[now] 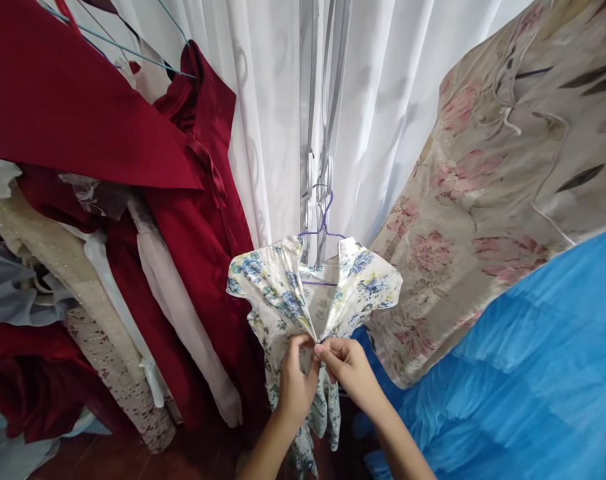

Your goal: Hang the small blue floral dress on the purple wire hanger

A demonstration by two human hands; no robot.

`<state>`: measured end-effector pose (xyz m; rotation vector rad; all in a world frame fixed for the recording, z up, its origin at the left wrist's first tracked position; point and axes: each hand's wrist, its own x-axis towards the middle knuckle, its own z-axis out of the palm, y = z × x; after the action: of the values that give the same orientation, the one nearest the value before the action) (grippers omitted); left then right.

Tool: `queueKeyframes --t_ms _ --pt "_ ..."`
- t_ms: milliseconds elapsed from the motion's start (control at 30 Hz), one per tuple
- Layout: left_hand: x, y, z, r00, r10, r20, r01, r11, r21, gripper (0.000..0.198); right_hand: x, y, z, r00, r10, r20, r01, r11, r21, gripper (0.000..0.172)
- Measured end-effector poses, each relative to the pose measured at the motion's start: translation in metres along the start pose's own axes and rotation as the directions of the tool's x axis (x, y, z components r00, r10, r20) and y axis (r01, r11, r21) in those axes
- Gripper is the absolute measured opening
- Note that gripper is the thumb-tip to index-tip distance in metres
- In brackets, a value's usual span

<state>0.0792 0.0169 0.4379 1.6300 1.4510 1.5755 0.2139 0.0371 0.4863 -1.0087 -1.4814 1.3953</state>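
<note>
A white dress with blue flowers (287,287) hangs from a purple wire hanger (325,223) in front of me. My left hand (299,373) pinches the dress at the bottom of its V-shaped neckline. Close beside it, my right hand (347,365) pinches the other edge of the same opening, thumb and fingers pressed together. The fingertips of both hands nearly meet there. Any fastener between them is too small to make out. Below my hands the lower part of the dress falls in folds, partly hidden by my wrists.
Dark red garments (183,220) and several pale ones hang at the left. A beige dress with pink flowers (457,200) hangs at the right, above bright blue ruffled fabric (523,373). White curtains (383,100) and a metal stand (310,87) are behind.
</note>
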Motion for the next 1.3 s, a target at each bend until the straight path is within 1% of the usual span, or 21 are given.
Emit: queueKeyframes --t_ms 67,167,233,333,467,533,567,600,633,700,733,767,800,833,967,1033,1100,1167,1200,1267,1300 --pt "0.006 0.002 0.007 0.995 0.035 0.092 -0.038 0.999 0.030 0.003 0.003 -0.010 -0.004 1.000 0.006 0.009 -0.007 0.998 0.057 0.039" --pt "0.015 0.007 0.004 0.969 0.135 0.207 -0.158 0.982 0.098 0.011 0.020 -0.033 -0.015 0.996 -0.029 -0.088 0.044 0.984 0.171 0.038" --pt "0.021 0.011 -0.002 0.936 0.150 0.319 -0.215 0.960 0.179 0.013 0.039 -0.054 -0.023 0.984 -0.069 -0.162 0.100 0.976 0.192 0.039" --pt "0.026 0.021 -0.011 0.870 0.092 0.485 -0.286 0.894 0.343 0.011 0.069 -0.087 -0.029 0.969 -0.160 -0.189 0.192 0.967 0.167 0.050" --pt "0.026 0.027 -0.019 0.746 -0.003 0.666 -0.421 0.773 0.474 0.020 0.090 -0.119 -0.028 0.948 -0.249 -0.195 0.281 0.946 0.158 0.052" --pt "0.030 0.026 -0.022 0.699 -0.008 0.716 -0.434 0.790 0.432 0.019 0.091 -0.125 -0.026 0.945 -0.271 -0.182 0.297 0.945 0.139 0.049" --pt "0.036 0.027 -0.025 0.699 0.022 0.714 -0.419 0.823 0.384 0.017 0.090 -0.126 -0.024 0.948 -0.268 -0.171 0.292 0.947 0.134 0.045" --pt "0.044 0.029 -0.027 0.723 0.070 0.688 -0.391 0.862 0.322 0.016 0.088 -0.126 -0.022 0.951 -0.261 -0.165 0.284 0.950 0.130 0.039" --pt "0.055 0.034 -0.031 0.768 0.127 0.628 -0.357 0.899 0.254 0.017 0.086 -0.125 -0.021 0.952 -0.255 -0.167 0.277 0.953 0.123 0.034" --pt "0.083 0.049 -0.039 0.882 0.231 0.411 -0.308 0.942 0.131 0.028 0.080 -0.123 -0.018 0.949 -0.260 -0.180 0.278 0.957 0.082 0.030" --pt "0.098 0.059 -0.043 0.919 0.267 0.291 -0.301 0.950 0.082 0.036 0.077 -0.122 -0.017 0.944 -0.271 -0.187 0.284 0.958 0.045 0.031" --pt "0.113 0.069 -0.046 0.933 0.302 0.195 -0.315 0.948 0.042 0.042 0.074 -0.122 -0.016 0.940 -0.284 -0.190 0.290 0.957 0.004 0.033" --pt "0.128 0.080 -0.048 0.929 0.342 0.146 -0.347 0.938 0.013 0.044 0.072 -0.122 -0.015 0.936 -0.295 -0.190 0.295 0.955 -0.032 0.033" --pt "0.140 0.091 -0.050 0.912 0.384 0.144 -0.388 0.922 -0.002 0.040 0.070 -0.122 -0.015 0.933 -0.307 -0.187 0.300 0.952 -0.063 0.034" --pt "0.172 0.117 -0.051 0.815 0.523 0.250 -0.543 0.839 0.015 0.018 0.075 -0.114 -0.016 0.890 -0.406 -0.209 0.367 0.908 -0.203 0.034" --pt "0.179 0.118 -0.053 0.817 0.543 0.194 -0.559 0.828 0.034 0.014 0.080 -0.105 -0.017 0.858 -0.451 -0.246 0.374 0.877 -0.302 0.035" --pt "0.188 0.111 -0.061 0.858 0.512 0.040 -0.514 0.858 0.025 0.014 0.084 -0.092 -0.017 0.848 -0.459 -0.266 0.347 0.860 -0.375 0.036" --pt "0.201 0.093 -0.074 0.893 0.417 -0.169 -0.429 0.903 -0.038 0.017 0.084 -0.078 -0.017 0.864 -0.428 -0.265 0.309 0.867 -0.391 0.037" --pt "0.209 0.081 -0.082 0.896 0.348 -0.275 -0.385 0.918 -0.094 0.018 0.082 -0.073 -0.016 0.876 -0.408 -0.258 0.295 0.876 -0.382 0.037" --pt "0.224 0.053 -0.097 0.881 0.145 -0.451 -0.301 0.907 -0.295 0.015 0.077 -0.063 -0.014 0.899 -0.367 -0.237 0.273 0.895 -0.353 0.038" --pt "0.230 0.038 -0.103 0.870 -0.013 -0.493 -0.244 0.858 -0.453 0.010 0.074 -0.060 -0.012 0.909 -0.350 -0.225 0.264 0.903 -0.340 0.038"
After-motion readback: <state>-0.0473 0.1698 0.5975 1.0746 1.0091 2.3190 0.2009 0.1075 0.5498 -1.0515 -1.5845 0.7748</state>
